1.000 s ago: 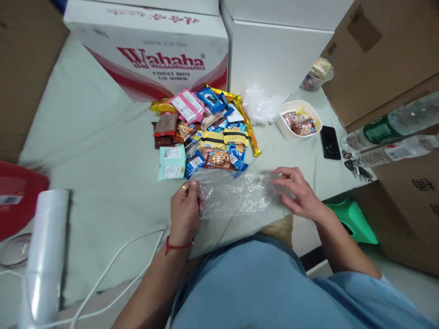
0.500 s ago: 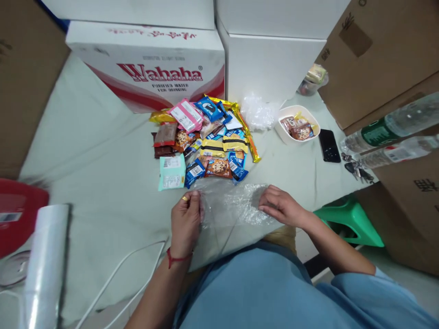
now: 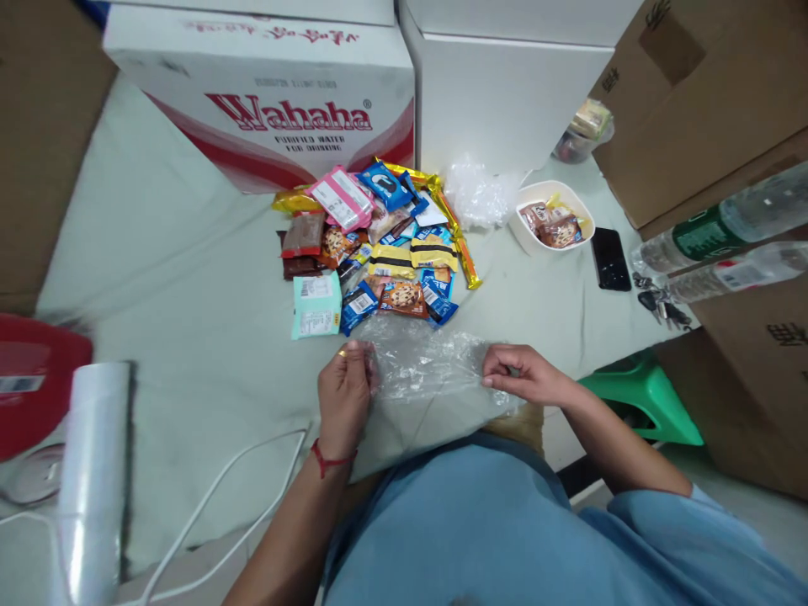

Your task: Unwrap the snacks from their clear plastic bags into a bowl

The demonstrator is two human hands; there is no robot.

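A clear plastic bag stretches between my two hands, above the near edge of the table. My left hand, with a ring and a red string bracelet, is closed on the bag's left end. At the opposite end my right hand pinches the plastic between thumb and fingers. Just beyond the bag lies a pile of wrapped snacks, among them a brown cookie packet, a mint-green packet, yellow packets and a pink packet. Whether the bag is open at one side I cannot tell.
A white bowl holding snack packets sits at the right, beside a phone, keys and plastic bottles. Crumpled clear plastic lies before white boxes. A plastic roll and white cable are at left.
My right hand has turned a little and its pinch on the bag has shifted slightly. The plastic between my hands has changed its folds. The whole view has tilted slightly.
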